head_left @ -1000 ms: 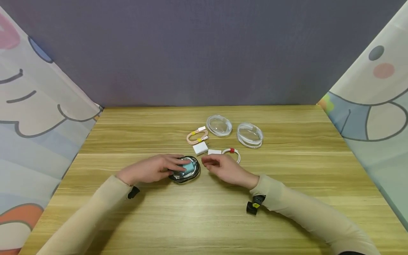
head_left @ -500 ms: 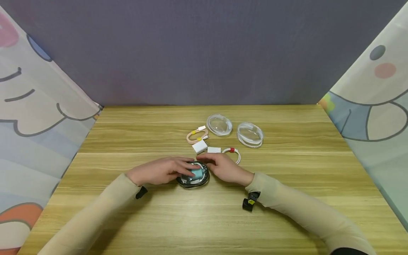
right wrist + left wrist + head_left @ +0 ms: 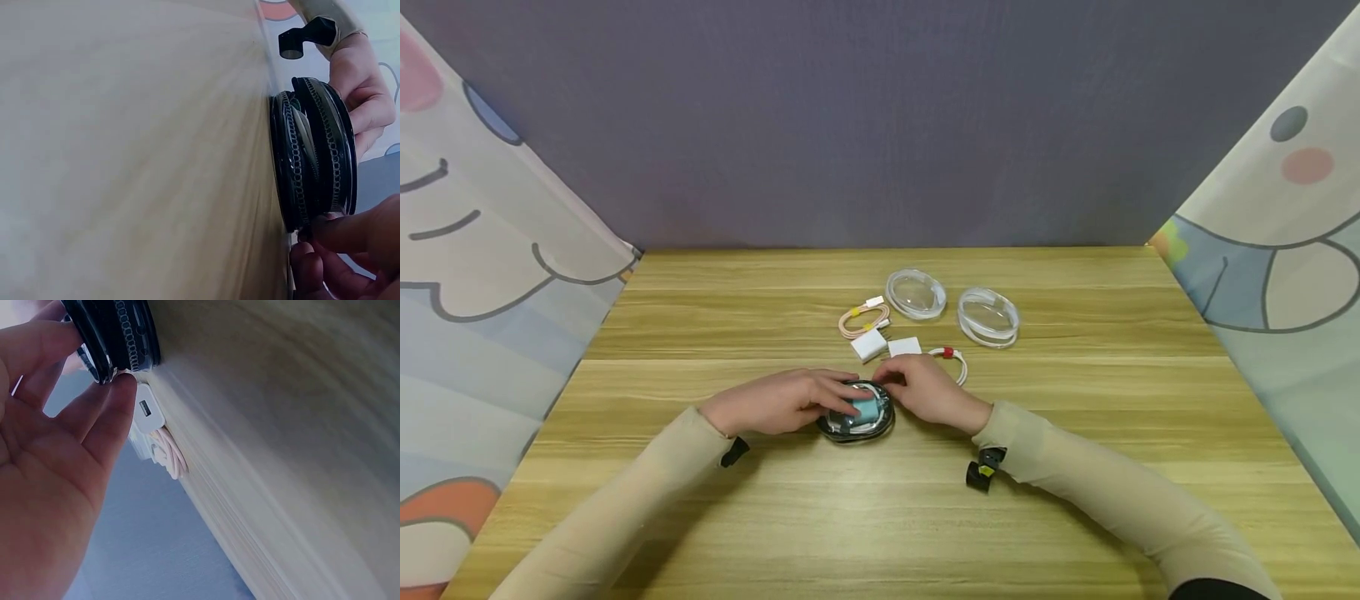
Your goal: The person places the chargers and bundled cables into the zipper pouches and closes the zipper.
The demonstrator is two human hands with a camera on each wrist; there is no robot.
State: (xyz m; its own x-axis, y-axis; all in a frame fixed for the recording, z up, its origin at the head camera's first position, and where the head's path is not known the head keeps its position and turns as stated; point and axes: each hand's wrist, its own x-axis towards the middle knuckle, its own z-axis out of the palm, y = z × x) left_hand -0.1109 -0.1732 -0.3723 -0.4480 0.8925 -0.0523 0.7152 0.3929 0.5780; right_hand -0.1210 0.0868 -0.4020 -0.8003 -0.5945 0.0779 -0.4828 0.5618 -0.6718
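Observation:
A small oval clear zip pouch [image 3: 886, 423] with black trim lies at mid-table in the head view. Inside it show a light-blue block [image 3: 866, 408] and a white cable. My left hand [image 3: 781, 402] holds the pouch from the left, fingers over its top. In the right wrist view, the pouch's zipper [image 3: 334, 150] is parted, with a gap between its two toothed edges. Thumb and fingers of my right hand [image 3: 928, 392] pinch the zipper's end at the far right of the pouch; the pull itself is mostly hidden by the fingertips.
Just behind the pouch lie a white charger plug [image 3: 869, 344] and a second white block [image 3: 905, 346]. Beside them are a white cable with a red tie [image 3: 948, 352] and a pink coiled cable [image 3: 843, 328]. Two clear-wrapped white coils [image 3: 895, 307] [image 3: 976, 337] lie farther back.
My left hand has shifted right with the pouch, toward the right hand. The right hand has moved in from beside the pouch to its edge and now pinches there.

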